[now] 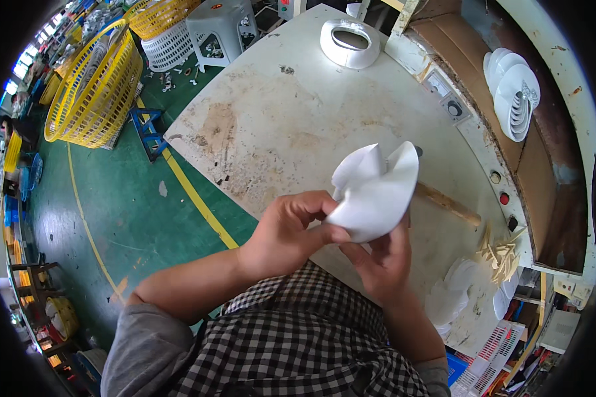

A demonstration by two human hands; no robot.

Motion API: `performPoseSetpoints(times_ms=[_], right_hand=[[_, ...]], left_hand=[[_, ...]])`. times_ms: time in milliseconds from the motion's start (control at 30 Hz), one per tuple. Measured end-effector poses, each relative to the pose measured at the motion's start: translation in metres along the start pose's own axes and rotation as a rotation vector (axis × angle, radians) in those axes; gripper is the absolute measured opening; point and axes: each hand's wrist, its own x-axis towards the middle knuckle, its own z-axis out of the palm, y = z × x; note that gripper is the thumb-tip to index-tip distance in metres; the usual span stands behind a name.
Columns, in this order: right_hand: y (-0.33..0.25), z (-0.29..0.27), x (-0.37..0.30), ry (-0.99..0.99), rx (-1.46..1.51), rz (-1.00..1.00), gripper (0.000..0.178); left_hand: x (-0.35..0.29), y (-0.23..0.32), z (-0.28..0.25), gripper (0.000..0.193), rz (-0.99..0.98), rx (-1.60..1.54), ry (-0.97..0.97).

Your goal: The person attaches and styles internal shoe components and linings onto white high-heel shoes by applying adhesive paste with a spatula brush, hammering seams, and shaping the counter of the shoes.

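Over the near part of the worktable (271, 132), I hold up a smooth white curved sheet piece (372, 204) with a bent, flaring upper edge; its exact kind I cannot make out. My left hand (281, 228) pinches its lower left edge between thumb and fingers. From below, my right hand (385, 264) grips the lower right side, its fingers partly hidden behind the piece. Behind it lies a hammer (450, 204), its wooden handle pointing right and its head mostly hidden. At the table's far end sits a white shaped piece (331, 54) with an oval opening.
Thin wooden sticks (500, 255) and stacked white pieces (453, 291) lie near right. A machine panel (453, 106) with a knob and buttons borders the table; nested white pieces (513, 92) rest beyond it. Left are a yellow basket (96, 92), a grey stool (222, 30) and green floor (146, 218).
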Motion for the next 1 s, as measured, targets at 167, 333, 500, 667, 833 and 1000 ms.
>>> performPoseSetpoints(times_ms=[167,333,500,667,833,1000], right_hand=[[0.010,0.001,0.017,-0.093,-0.194,0.057,0.045],[0.007,0.019,0.039,-0.139,-0.807,-0.283,0.029],[0.005,0.037,0.040,-0.141,-0.828,-0.341,0.025],[0.002,0.044,0.029,-0.189,-1.008,-0.438,0.025],[0.002,0.038,0.025,-0.168,-0.886,-0.290,0.029],[0.010,0.042,0.014,-0.194,-0.888,-0.314,0.030]], left_hand=[[0.003,-0.018,-0.043,0.017,0.001,-0.399,0.055],[0.006,-0.012,-0.050,0.029,-0.131,-0.544,0.146],[0.013,-0.009,-0.036,0.035,-0.088,-0.811,0.251],[0.020,-0.032,-0.044,0.050,-0.136,-0.993,0.130],[0.020,-0.046,-0.043,0.046,-0.156,-0.849,0.206],[0.015,-0.051,-0.043,0.047,-0.201,-0.799,0.281]])
